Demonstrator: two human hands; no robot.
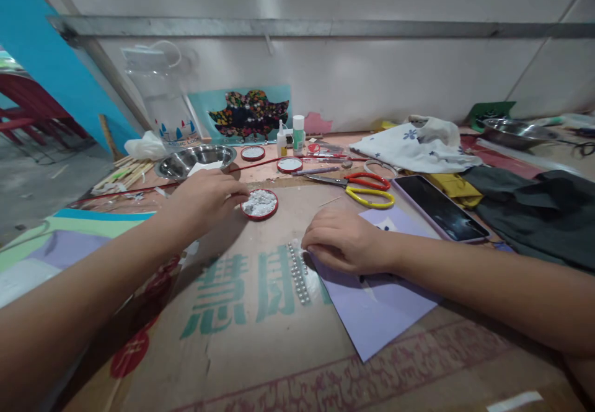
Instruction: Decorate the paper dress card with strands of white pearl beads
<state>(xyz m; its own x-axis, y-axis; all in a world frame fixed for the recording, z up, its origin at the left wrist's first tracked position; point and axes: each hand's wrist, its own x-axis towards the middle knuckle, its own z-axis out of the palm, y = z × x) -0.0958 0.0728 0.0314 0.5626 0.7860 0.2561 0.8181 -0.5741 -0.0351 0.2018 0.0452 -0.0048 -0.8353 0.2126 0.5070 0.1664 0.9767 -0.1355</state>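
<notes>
My left hand [204, 196] reaches to a shallow red-rimmed lid [260, 205] filled with small white pieces. Its fingers are pinched together at the lid's left edge, and whatever they hold is too small to make out. My right hand [344, 240] is closed, fingers curled down, resting over a sheet of purple paper [372, 319]. White and dark shapes on that paper show partly from under the hand and wrist. Beside the right fingertips lies a strip of pearl beads [298, 276] on clear backing. What the right fingers hold, if anything, is hidden.
Scissors [367, 189] with red and yellow handles and a phone [441, 207] lie to the right. Behind stand a glue stick [298, 134], a small glue bottle [281, 140], a metal bowl [195, 159] and a clear jug [158, 96]. Printed cardboard [232, 362] covers the table.
</notes>
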